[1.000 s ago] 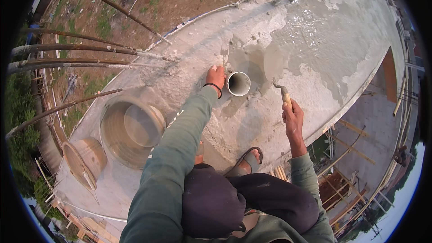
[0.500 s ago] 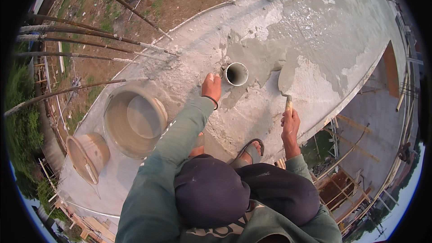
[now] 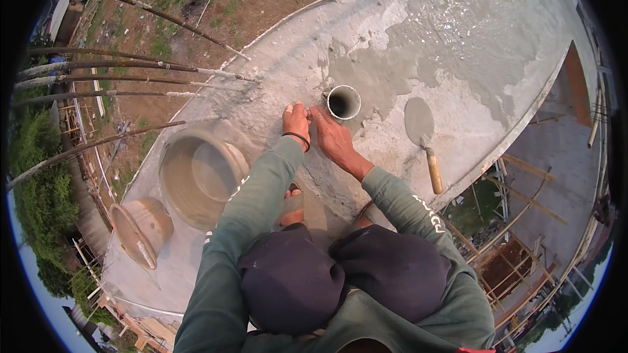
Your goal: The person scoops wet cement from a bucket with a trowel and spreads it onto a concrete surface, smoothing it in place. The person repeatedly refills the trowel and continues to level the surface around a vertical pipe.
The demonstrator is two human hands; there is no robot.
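Note:
A pale round pipe [image 3: 358,106] stands upright out of the grey concrete slab [image 3: 392,176], with a smear of wet mortar [image 3: 386,75] beside it. Just left of the pipe, my left hand [image 3: 297,121] is closed, its fingertips bent together. My right hand [image 3: 337,138] meets it there, thumb and fingers pinched at the left hand's fingertips. Whatever lies between them is too small to make out. A trowel [image 3: 419,119] with a rounded blade and wooden handle lies on the slab to the right, out of both hands.
A large mortar-coated basin [image 3: 171,180] and a tilted bucket [image 3: 160,219] stand at the left. Several rusty bars [image 3: 157,64] jut over the far left edge. The slab's right edge drops to a lower level with timber [image 3: 526,173].
My right hand has let go of the trowel, now lying on the slab, and moved left to my left hand beside the pipe. My left hand stays near the pipe.

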